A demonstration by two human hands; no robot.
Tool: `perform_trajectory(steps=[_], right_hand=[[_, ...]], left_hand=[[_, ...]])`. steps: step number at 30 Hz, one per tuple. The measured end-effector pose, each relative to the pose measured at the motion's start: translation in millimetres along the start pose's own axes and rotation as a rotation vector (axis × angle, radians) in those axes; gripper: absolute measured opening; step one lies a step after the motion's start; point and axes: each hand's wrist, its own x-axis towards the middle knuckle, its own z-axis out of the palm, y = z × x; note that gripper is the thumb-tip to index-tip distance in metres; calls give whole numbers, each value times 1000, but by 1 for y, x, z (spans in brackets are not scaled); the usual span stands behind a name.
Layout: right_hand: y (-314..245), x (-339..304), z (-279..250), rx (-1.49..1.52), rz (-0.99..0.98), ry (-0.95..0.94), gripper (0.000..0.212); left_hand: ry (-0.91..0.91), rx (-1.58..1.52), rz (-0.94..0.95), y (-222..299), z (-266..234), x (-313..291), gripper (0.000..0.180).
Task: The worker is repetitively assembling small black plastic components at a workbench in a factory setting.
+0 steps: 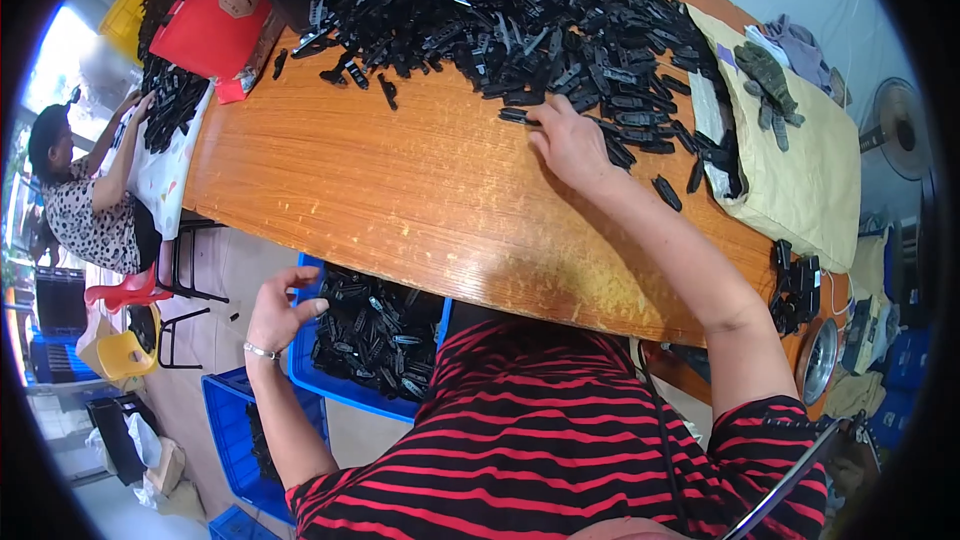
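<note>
Black plastic clips (520,15) are heaped across the far half of the wooden bench (400,190), the near edge of the heap lying just under the right hand (570,140). That grip is laid flat and spread on the nearest clips, fingers pointing left along the heap's edge; nothing is seen clasped in it. The left hand (275,305) is held below the bench edge, loosely open and empty, just beside the blue bin (330,385) of more clips. The heap is thus reached by the right hand alone.
</note>
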Motion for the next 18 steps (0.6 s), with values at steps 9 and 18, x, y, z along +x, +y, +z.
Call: perform_trajectory(steps=[9, 18], right_hand=[[4, 20, 31, 81, -9, -27, 19], [-16, -5, 32, 165, -67, -128, 11]], left_hand=[[389, -33, 264, 24, 59, 146, 27], [483, 436, 189, 77, 104, 251, 38]])
